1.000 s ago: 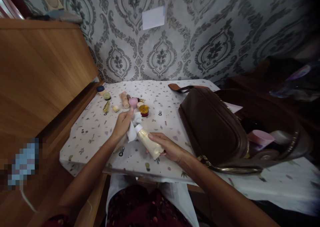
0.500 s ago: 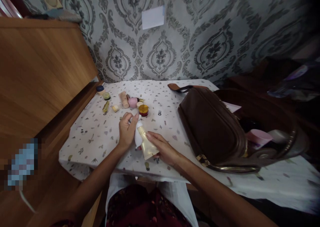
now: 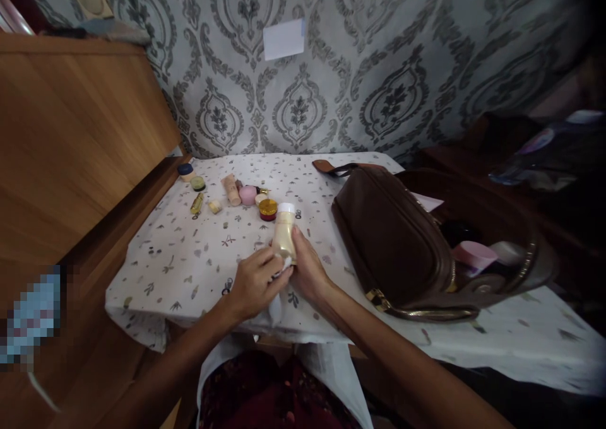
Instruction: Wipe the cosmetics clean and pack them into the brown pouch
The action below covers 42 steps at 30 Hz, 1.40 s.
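Observation:
A pale gold squeeze tube (image 3: 285, 232) with a white cap stands nearly upright just above the table, cap end away from me. My right hand (image 3: 308, 270) is closed around its right side, thumb along the front. My left hand (image 3: 255, 282) pinches a white wipe (image 3: 275, 309) and presses it against the lower end of the tube. Part of the wipe hangs below the fingers. Right behind the tube's cap sits a round jar (image 3: 267, 209) with an amber lid.
A dark brown bag (image 3: 388, 240) lies open on the right, with a pink cup-like item (image 3: 473, 256) inside. Several cosmetics, among them a pink jar (image 3: 247, 195) and a beige tube (image 3: 231, 190), stand at the back left. A wooden cabinet (image 3: 85, 132) borders the table's left side.
The tube has turned more upright and moved slightly away from me. My left hand with the wipe has gone from the cap end down to the tube's near end.

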### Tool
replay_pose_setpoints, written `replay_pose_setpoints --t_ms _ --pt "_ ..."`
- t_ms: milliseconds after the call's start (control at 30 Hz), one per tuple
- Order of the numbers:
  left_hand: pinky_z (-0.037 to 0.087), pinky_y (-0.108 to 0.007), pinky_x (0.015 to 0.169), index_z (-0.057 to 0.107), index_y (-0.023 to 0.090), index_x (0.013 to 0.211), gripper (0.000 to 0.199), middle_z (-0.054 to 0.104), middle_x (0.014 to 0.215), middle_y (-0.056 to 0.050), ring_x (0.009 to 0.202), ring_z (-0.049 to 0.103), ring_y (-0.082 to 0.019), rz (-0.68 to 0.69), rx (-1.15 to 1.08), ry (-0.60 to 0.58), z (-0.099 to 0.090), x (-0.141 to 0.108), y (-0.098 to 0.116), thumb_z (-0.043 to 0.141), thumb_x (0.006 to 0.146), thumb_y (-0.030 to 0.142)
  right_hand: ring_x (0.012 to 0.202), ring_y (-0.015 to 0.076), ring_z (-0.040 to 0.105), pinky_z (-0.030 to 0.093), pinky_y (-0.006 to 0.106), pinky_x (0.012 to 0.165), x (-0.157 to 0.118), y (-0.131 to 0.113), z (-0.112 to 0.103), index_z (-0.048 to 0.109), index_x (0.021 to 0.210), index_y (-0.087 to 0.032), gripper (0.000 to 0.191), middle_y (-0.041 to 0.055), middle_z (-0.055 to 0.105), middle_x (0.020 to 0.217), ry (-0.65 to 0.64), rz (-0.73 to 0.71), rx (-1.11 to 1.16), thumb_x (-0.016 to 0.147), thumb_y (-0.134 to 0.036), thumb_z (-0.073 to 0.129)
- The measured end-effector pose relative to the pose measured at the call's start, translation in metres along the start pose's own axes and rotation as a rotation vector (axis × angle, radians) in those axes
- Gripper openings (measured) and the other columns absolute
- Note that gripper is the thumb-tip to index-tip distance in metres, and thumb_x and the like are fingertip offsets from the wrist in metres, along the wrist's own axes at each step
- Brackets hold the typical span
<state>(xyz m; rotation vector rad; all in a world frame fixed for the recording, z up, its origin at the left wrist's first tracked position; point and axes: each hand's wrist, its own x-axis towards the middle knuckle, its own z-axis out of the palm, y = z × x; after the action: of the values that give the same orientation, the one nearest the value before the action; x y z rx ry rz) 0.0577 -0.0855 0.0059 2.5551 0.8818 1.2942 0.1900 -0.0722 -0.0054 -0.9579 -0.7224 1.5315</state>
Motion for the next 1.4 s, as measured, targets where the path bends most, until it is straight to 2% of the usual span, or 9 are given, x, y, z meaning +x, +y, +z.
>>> replay_pose_setpoints --t_ms 167,300,500,667,767,867,1000,1167,1400 --pt "0.041 -0.025 0.068 0.05 0.019 0.074 0.027 0.051 0.079 0.0 0.075 0.05 -0.014 -0.473 -0.184 0.209 -0.009 0.007 -0.006 0.052 0.096 0.035 0.079 0.0154 0.06 0.044 0.023 0.059 -0.012 -0.001 0.004 0.049 0.106 -0.024 0.05 -0.0005 0.063 0.09 -0.127 -0.114 0.028 0.079 -0.06 0.071" --pt "0.045 -0.023 0.067 0.057 0.019 0.094 0.041 0.058 0.08 0.001 0.074 0.055 -0.014 -0.831 -0.589 0.157 -0.006 0.014 -0.004 0.063 0.085 0.058 0.079 0.0147 0.061 0.048 0.025 0.066 -0.019 -0.01 0.003 0.047 0.117 -0.026 0.048 0.0012 0.066 0.1 -0.24 -0.246 -0.051 0.085 -0.055 0.068" --pt "0.04 -0.021 0.048 0.058 0.016 0.078 0.057 0.05 0.056 0.005 0.048 0.047 -0.01 -0.97 -0.921 0.026 -0.013 0.028 0.004 0.08 0.061 0.066 0.091 0.0156 0.06 0.05 0.028 0.08 -0.04 -0.055 -0.014 0.053 0.111 -0.021 0.039 0.0036 0.065 0.104 -0.263 -0.448 -0.421 0.086 -0.045 0.071" --pt "0.04 -0.017 0.051 0.062 0.014 0.074 0.054 0.051 0.064 0.004 0.055 0.046 -0.007 -0.764 -0.881 -0.015 -0.014 0.055 0.013 0.079 0.066 0.065 0.068 0.0093 0.055 0.047 0.021 0.058 -0.07 -0.109 -0.03 0.05 0.119 -0.023 0.037 -0.0008 0.058 0.088 -0.171 -0.512 -0.407 0.091 -0.042 0.065" --pt "0.041 -0.018 0.049 0.061 0.015 0.074 0.056 0.051 0.061 0.004 0.053 0.047 -0.008 -0.695 -0.894 -0.078 0.001 0.076 0.024 0.073 0.07 0.07 0.061 0.009 0.056 0.044 0.02 0.048 -0.087 -0.145 -0.044 0.052 0.114 -0.023 0.037 -0.002 0.058 0.081 -0.156 -0.543 -0.374 0.088 -0.041 0.07" --pt "0.039 -0.02 0.045 0.061 0.016 0.082 0.055 0.052 0.06 0.003 0.048 0.048 -0.009 -0.642 -0.904 -0.183 0.021 0.104 0.034 0.058 0.083 0.071 0.06 0.0101 0.059 0.046 0.021 0.049 -0.103 -0.187 -0.062 0.056 0.106 -0.023 0.034 -0.0014 0.062 0.08 0.016 -0.711 -0.403 0.085 -0.041 0.074" --pt "0.047 -0.022 0.063 0.069 0.018 0.104 0.038 0.058 0.074 0.0 0.066 0.057 -0.012 -0.213 -0.6 -0.321 0.044 0.147 0.045 0.048 0.098 0.05 0.057 0.0113 0.059 0.048 0.024 0.052 -0.112 -0.238 -0.092 0.057 0.1 -0.025 0.034 -0.0021 0.064 0.074 0.314 -0.989 -0.444 0.079 -0.039 0.08" --pt "0.046 -0.025 0.067 0.062 0.028 0.13 0.035 0.062 0.094 -0.003 0.07 0.06 -0.013 0.28 -0.071 -0.487 0.062 0.177 0.054 0.042 0.103 0.039 0.06 0.0144 0.061 0.048 0.027 0.051 -0.084 -0.266 -0.131 0.053 0.097 -0.026 0.036 -0.001 0.065 0.078 0.381 -1.031 -0.654 0.079 -0.043 0.079" --pt "0.044 -0.024 0.056 0.057 0.021 0.121 0.026 0.06 0.088 -0.001 0.059 0.056 -0.011 0.44 0.097 -0.368 0.063 0.167 0.051 0.04 0.103 0.03 0.062 0.0157 0.063 0.051 0.029 0.053 -0.015 -0.268 -0.159 0.047 0.099 -0.023 0.036 0.0001 0.063 0.081 0.209 -0.945 -0.816 0.08 -0.042 0.07"
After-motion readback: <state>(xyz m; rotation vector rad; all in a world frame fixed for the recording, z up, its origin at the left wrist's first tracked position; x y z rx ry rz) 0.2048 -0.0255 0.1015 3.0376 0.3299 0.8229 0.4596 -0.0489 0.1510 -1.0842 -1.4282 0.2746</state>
